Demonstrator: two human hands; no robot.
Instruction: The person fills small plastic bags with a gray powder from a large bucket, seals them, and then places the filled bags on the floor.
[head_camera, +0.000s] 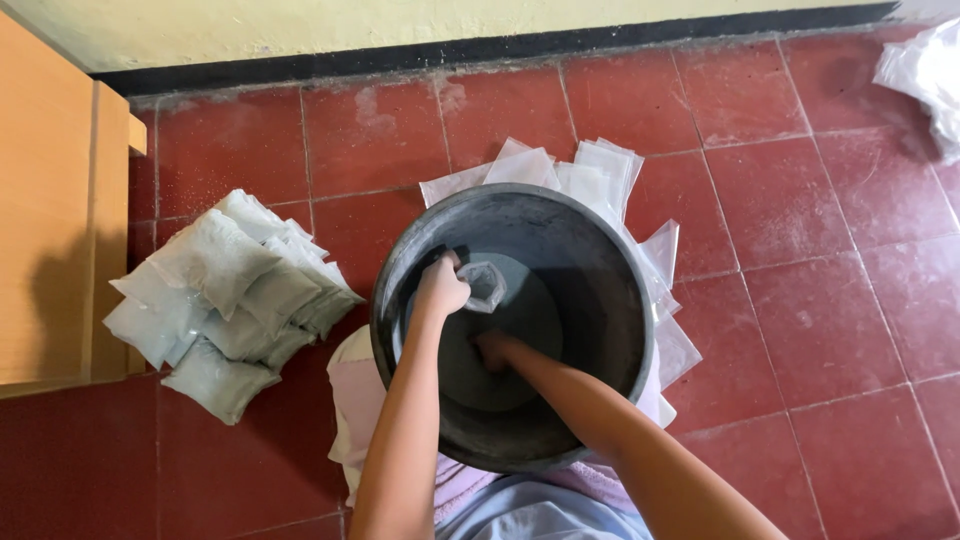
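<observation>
A large dark grey bucket (600, 262) stands on the red tiled floor in front of me, with water in it. My left hand (442, 287) is inside near the left wall, closed on the mouth of a small clear plastic bag (486, 285) held at the water's surface. My right hand (494, 350) reaches down under the water near the middle of the bucket; its fingers are blurred by the water.
A heap of filled, cloudy plastic bags (225, 300) lies on the floor to the left. Several flat empty bags (590, 175) are spread behind and right of the bucket. A wooden cabinet (50, 220) stands at far left, a crumpled plastic sheet (925, 75) at top right.
</observation>
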